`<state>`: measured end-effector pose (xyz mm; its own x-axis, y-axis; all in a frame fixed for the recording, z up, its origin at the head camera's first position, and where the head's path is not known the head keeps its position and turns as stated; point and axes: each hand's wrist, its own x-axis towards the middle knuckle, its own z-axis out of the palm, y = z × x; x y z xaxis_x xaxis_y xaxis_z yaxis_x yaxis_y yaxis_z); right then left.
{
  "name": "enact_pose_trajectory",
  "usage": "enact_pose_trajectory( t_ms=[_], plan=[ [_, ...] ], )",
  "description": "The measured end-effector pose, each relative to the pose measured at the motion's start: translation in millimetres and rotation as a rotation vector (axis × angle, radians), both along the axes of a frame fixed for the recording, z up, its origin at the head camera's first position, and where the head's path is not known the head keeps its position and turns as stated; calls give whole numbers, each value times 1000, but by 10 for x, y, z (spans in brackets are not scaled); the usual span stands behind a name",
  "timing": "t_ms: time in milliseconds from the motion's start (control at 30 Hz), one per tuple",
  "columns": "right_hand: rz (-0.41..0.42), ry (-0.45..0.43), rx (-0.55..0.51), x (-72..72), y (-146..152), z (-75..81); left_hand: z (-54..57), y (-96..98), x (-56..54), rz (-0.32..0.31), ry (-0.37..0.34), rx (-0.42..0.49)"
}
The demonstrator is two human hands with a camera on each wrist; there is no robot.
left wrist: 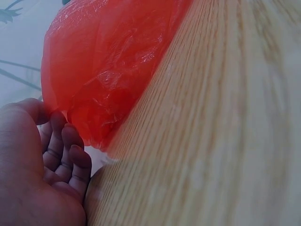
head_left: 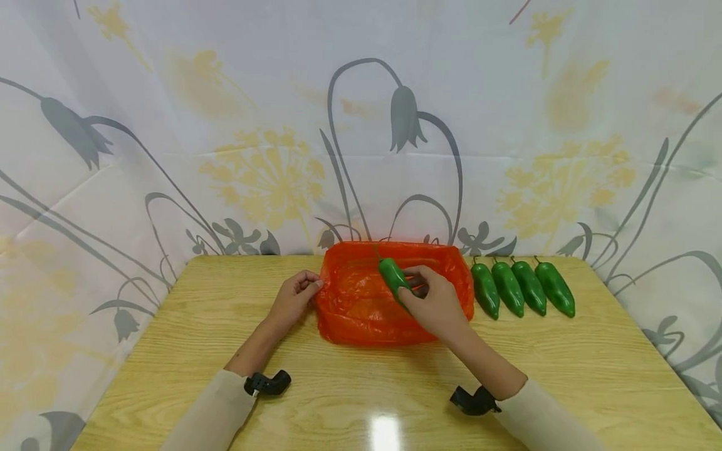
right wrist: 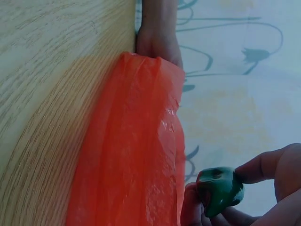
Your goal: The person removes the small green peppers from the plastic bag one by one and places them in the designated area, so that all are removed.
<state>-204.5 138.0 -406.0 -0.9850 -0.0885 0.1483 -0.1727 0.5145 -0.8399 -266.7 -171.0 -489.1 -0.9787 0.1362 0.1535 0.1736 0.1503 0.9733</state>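
An orange-red plastic bag (head_left: 366, 329), spread into a box-like shape with its top open, sits at the back middle of the table. My left hand (head_left: 296, 294) pinches the bag's left edge between thumb and fingertips; the left wrist view shows the other fingers loosely curled beside the thin film (left wrist: 108, 61). Over the bag's opening, my right hand (head_left: 437, 304) holds a glossy green pepper (head_left: 393, 275), its stem pointing up and away to the left. In the right wrist view the thumb and fingers grip this pepper (right wrist: 221, 190) from both sides.
Several similar green peppers (head_left: 530, 288) lie side by side in a row right of the bag, stems toward the back. A flower-printed cloth (head_left: 361, 156) hangs behind the wooden table (head_left: 361, 388). Each wrist wears a black camera mount (head_left: 267, 383).
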Motion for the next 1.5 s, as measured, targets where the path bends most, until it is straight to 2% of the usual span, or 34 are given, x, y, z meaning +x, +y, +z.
enact_pose_trajectory(
  t_ms=[233,433,933,1100,1367,1500],
  plan=[
    [-43,-17,5,26,214,1,-8,9,-2,4,-3,1],
    [-42,-22,10,76,428,4,-11,6,11,12,-6,3],
    [-117,-30,-20,147,856,55,-8,4,1,-11,11,5],
    [-139,-28,5,155,985,79,-11,10,-5,-7,12,-1],
    [-217,-2,29,146,1237,72,-23,12,-17,-10,12,-13],
    [-268,-17,27,106,1363,59,-7,3,-4,-12,5,-1]
  ],
)
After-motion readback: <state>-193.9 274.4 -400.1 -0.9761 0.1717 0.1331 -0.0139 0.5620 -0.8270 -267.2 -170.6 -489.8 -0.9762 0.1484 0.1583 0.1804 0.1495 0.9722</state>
